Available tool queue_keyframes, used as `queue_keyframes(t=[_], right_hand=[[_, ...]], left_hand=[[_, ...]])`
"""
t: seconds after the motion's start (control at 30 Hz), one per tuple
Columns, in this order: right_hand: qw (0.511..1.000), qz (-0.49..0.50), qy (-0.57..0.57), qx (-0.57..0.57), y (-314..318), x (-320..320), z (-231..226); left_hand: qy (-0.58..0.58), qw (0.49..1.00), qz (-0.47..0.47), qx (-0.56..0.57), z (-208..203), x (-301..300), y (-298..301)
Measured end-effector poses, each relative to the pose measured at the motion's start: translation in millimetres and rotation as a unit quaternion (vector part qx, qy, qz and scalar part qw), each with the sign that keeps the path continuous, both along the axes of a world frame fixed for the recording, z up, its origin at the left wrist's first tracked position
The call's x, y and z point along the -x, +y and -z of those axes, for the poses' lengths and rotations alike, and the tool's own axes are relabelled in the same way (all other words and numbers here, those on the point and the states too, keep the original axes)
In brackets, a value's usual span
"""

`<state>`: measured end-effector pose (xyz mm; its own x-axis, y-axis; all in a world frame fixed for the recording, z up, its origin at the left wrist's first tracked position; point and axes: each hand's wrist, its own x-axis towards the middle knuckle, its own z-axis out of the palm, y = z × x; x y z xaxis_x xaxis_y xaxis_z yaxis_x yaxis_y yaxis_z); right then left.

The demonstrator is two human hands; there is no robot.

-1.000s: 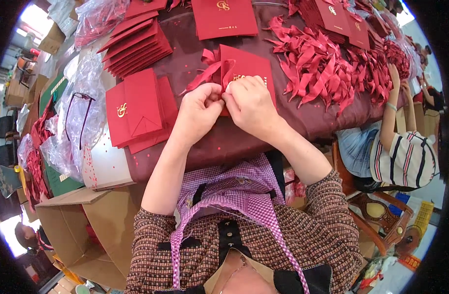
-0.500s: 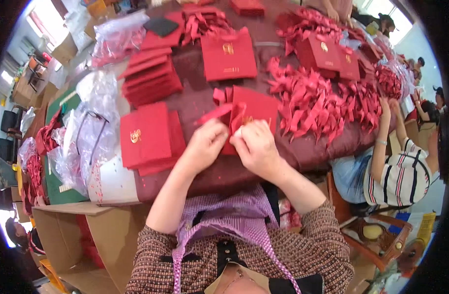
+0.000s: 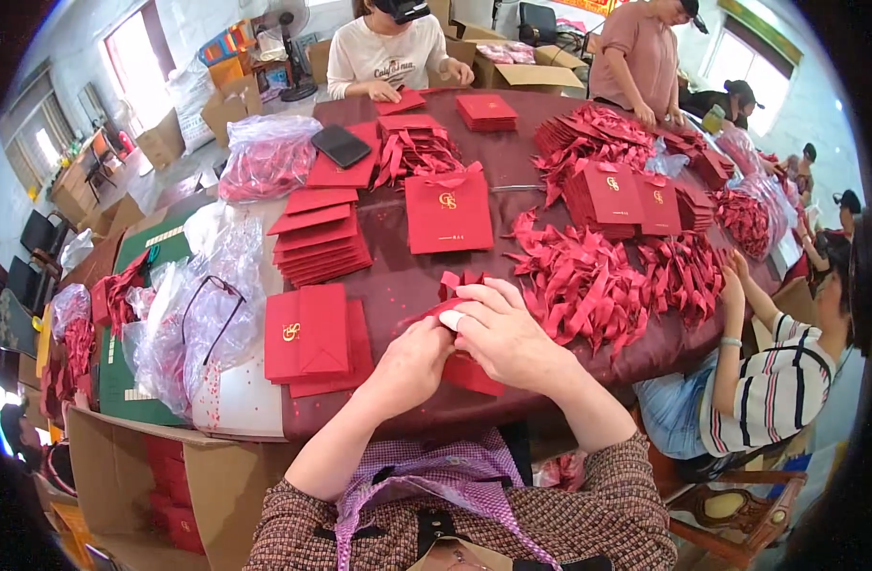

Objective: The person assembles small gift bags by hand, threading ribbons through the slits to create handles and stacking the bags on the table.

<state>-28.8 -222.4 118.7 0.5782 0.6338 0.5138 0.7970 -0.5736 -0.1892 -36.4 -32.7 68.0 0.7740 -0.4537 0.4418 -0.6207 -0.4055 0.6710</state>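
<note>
Near the table's front edge I have a red paper gift bag (image 3: 474, 375) between my two hands, mostly covered by them. My left hand (image 3: 409, 369) is closed, pinching the bag's upper part from the left. My right hand (image 3: 500, 335) bends over the top of it, fingers curved together, with something white on a fingertip. A loop of red ribbon (image 3: 450, 284) shows just beyond the fingers. To the left lie flat red bags with a gold emblem (image 3: 307, 331). A finished-looking red bag with ribbon handles (image 3: 448, 211) lies farther back, and loose red ribbons (image 3: 588, 281) are heaped at the right.
Behind the flat bags is a leaning stack of red bags (image 3: 323, 238), with a black phone (image 3: 341, 146) beyond. Eyeglasses (image 3: 210, 314) lie on clear plastic wrap at the left. A cardboard box (image 3: 222, 490) stands below. Co-workers sit across (image 3: 388, 57) and at the right (image 3: 774, 395).
The view has tilted up, showing more of the room. My right hand has gone from a pinch to lying curved over the bag's top, nearer my left hand.
</note>
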Motion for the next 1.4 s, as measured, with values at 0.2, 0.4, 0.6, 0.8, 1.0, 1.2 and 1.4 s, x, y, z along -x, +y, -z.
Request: queue_keyframes(t=[0.2, 0.4, 0.6, 0.8, 1.0, 1.2, 1.4], right_hand=[[0.989, -0.105, 0.077, 0.064, -10.8, -10.4, -13.3], [0.964, -0.157, 0.180, 0.119, -12.3, -19.9, -10.1], [0.952, -0.189, 0.179, 0.161, -2.2, -15.5, -7.4], [0.964, -0.190, 0.169, 0.079, -22.5, -33.2, -2.0], [0.962, -0.130, 0.237, -0.024, -27.8, -53.2, 0.9], [0.952, -0.078, 0.282, -0.090, -15.2, -47.7, 14.2], [0.891, 0.041, 0.404, -0.204, -1.2, -60.5, 15.0]], left_hand=[[0.071, 0.997, 0.001, -0.018, -3.9, 2.1, 14.3], [0.056, 0.992, 0.056, -0.094, -13.7, 14.7, 8.9], [0.057, 0.998, -0.001, -0.030, 11.6, 10.7, 24.0], [0.258, 0.921, -0.207, 0.205, -6.7, -13.7, 63.5], [0.087, 0.927, -0.299, 0.208, 2.6, -13.3, 56.5], [0.319, 0.903, -0.062, 0.280, 12.6, 27.5, 18.4], [0.364, 0.875, -0.016, 0.318, 30.3, 26.7, 16.8]])
